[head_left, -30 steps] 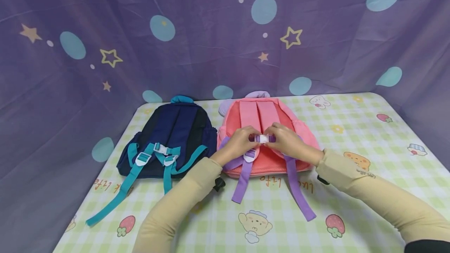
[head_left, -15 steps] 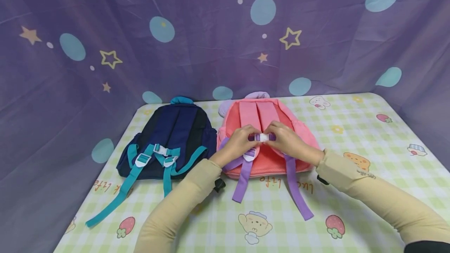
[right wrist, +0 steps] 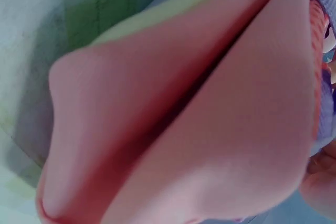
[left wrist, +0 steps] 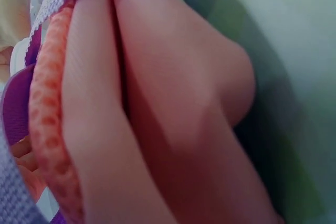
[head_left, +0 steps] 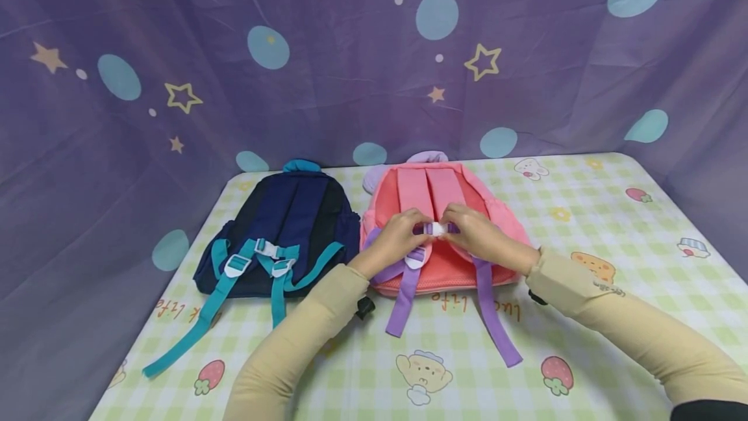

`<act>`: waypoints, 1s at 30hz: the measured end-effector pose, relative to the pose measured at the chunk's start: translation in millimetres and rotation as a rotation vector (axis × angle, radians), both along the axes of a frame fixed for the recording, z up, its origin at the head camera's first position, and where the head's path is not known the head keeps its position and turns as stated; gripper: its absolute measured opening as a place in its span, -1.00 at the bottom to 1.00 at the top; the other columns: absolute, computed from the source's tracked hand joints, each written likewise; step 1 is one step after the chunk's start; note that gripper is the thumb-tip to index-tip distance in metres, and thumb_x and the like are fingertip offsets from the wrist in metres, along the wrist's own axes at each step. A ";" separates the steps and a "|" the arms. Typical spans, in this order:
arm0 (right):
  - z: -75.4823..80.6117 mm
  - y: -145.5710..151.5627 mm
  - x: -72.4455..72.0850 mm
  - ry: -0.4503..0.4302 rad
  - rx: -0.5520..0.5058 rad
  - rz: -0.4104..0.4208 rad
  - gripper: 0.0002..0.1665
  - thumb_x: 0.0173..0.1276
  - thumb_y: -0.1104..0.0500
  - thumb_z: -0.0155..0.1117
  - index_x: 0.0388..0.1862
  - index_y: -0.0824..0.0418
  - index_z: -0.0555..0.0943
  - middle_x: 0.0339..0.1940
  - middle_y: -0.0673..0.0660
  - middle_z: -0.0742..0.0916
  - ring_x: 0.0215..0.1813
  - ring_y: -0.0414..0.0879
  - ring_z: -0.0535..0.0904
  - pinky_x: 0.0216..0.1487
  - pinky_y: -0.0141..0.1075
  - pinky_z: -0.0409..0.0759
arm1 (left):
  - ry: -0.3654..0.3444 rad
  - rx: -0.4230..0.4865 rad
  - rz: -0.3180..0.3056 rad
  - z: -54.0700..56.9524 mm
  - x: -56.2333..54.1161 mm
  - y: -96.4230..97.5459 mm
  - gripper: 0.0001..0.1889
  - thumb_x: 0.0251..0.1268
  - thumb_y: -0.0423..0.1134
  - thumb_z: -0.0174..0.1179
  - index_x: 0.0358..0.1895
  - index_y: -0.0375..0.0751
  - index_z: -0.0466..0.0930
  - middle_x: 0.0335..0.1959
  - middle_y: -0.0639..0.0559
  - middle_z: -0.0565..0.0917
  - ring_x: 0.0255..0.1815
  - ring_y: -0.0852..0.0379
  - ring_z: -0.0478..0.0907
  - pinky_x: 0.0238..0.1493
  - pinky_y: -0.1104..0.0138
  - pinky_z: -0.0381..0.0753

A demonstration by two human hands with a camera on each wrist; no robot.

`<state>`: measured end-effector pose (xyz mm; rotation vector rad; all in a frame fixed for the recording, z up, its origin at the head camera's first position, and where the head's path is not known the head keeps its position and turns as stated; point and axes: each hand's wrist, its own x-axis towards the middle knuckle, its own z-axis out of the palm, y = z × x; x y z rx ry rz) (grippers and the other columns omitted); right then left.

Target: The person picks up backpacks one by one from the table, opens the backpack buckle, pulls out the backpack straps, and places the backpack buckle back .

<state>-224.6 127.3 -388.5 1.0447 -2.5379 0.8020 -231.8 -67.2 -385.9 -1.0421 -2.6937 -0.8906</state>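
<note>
A pink backpack lies back side up on the table. Over its middle, a white buckle on purple webbing spans the gap between both hands. My left hand pinches the buckle's left end between thumb and fingers. The right hand grips the other end the same way, so the fingers hide parts of the buckle. Two purple strap tails hang toward the front. In the left wrist view, pink fabric and orange mesh fill much of the frame. Folded pink fabric dominates the right wrist view.
Left of the pink backpack lies a navy backpack with teal straps and white buckles. A checked cloth covers the table. Behind it hangs a purple curtain with stars and balloons.
Both hands stay nearly in place with the buckle between them. The right purple strap tail has shifted slightly left.
</note>
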 end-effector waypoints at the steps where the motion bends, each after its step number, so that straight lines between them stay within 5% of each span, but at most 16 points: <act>1: -0.5 0.2 -0.2 0.004 0.001 0.008 -0.78 0.08 0.47 0.45 -0.33 0.37 0.59 -0.36 0.13 0.60 -0.26 0.02 0.59 -0.15 -0.13 0.63 | 0.004 -0.002 -0.001 -0.2 0.3 0.0 -0.73 0.20 -0.37 0.35 -0.06 -0.45 0.65 -0.21 -0.16 0.64 -0.23 0.02 0.58 -0.14 0.32 0.57; 21: -1.9 0.3 -0.7 0.044 0.073 0.017 -0.81 0.08 0.46 0.45 -0.38 0.35 0.59 -0.40 0.12 0.57 -0.30 0.00 0.57 -0.20 -0.16 0.63 | 0.026 -0.022 -0.006 -3.6 0.6 -1.1 -0.77 0.20 -0.39 0.35 -0.11 -0.45 0.65 -0.22 -0.16 0.65 -0.24 0.02 0.59 -0.16 0.34 0.58; 30: -2.4 17.5 0.0 -0.023 0.033 -0.015 -0.83 0.10 0.48 0.43 -0.32 0.42 0.64 -0.33 0.19 0.65 -0.23 0.08 0.63 -0.11 -0.07 0.64 | -0.014 0.019 0.034 -3.6 1.6 -13.8 -0.75 0.13 -0.39 0.40 -0.13 -0.42 0.68 -0.25 -0.14 0.67 -0.29 0.06 0.57 -0.20 0.37 0.56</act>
